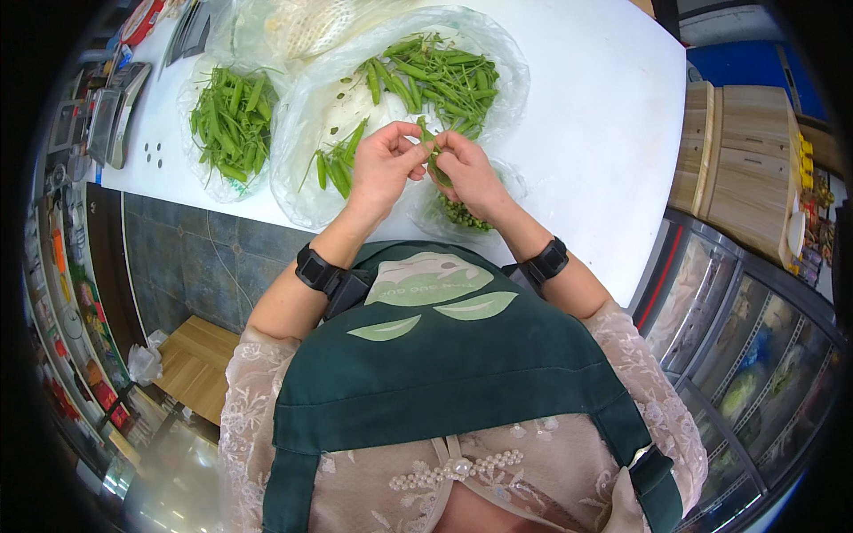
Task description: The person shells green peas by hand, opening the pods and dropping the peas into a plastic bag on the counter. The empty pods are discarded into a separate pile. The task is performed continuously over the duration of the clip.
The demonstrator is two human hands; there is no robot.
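My left hand [386, 160] and my right hand [472, 172] meet above the white table [586, 133]. Between them is a green pea pod [430, 136], pinched by the fingertips of both; the fingers partly cover it. Beneath lies a spread translucent plastic bag [300, 160]. A large heap of pea pods with stems [460, 73] rests on its far right part, and a smaller group of pods [338, 166] lies just left of my left hand. Under my right wrist, a plastic bag holds small green peas [463, 212], partly hidden by the hand and forearm.
Another plastic bag of pea pods [233, 123] sits at the left near the table edge. Beyond it are several small dark discs [153, 154] and a weighing scale [123, 113]. A wooden cabinet [746, 166] and a glass-door refrigerator [740, 360] stand to the right.
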